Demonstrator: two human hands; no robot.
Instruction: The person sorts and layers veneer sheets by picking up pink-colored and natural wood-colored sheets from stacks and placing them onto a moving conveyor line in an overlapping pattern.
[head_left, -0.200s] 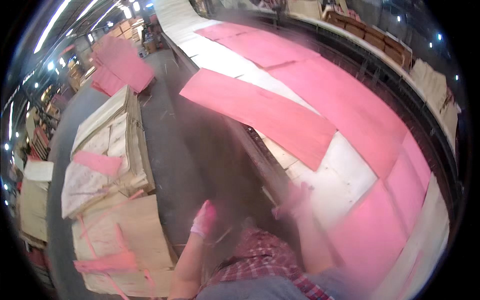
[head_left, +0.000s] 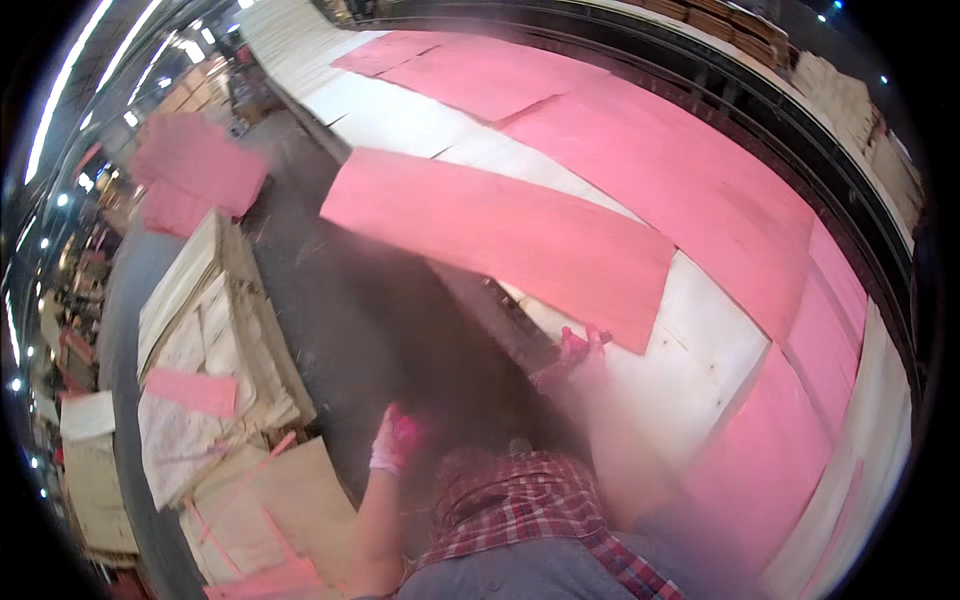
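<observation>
A long pink veneer sheet (head_left: pixel 500 235) lies slantwise across white veneer sheets (head_left: pixel 705 350), its left end jutting past the bench's near edge. My right hand (head_left: pixel 580 360), in a pink-stained glove, is just below the sheet's near right corner. Its fingers are apart and hold nothing I can see; haze blurs the wrist. My left hand (head_left: pixel 393 440), in a white glove with pink fingers, hangs over the dark floor, away from the bench. Its fingers look curled in, with nothing visible in them. More pink veneer sheets (head_left: pixel 665 190) cover the bench's far side.
On my left stands a stack of pale veneer (head_left: pixel 215 340) with a pink scrap (head_left: pixel 190 392) on top. Farther back is a pile of pink sheets (head_left: pixel 195 170). A dark rail (head_left: pixel 800 150) runs behind the bench. Pale sheets (head_left: pixel 850 470) lie at the right edge.
The view has shifted, so the bench and stacks sit differently in the picture. My right hand has come up closer to the pink sheet's corner. The left hand stays low, empty-looking.
</observation>
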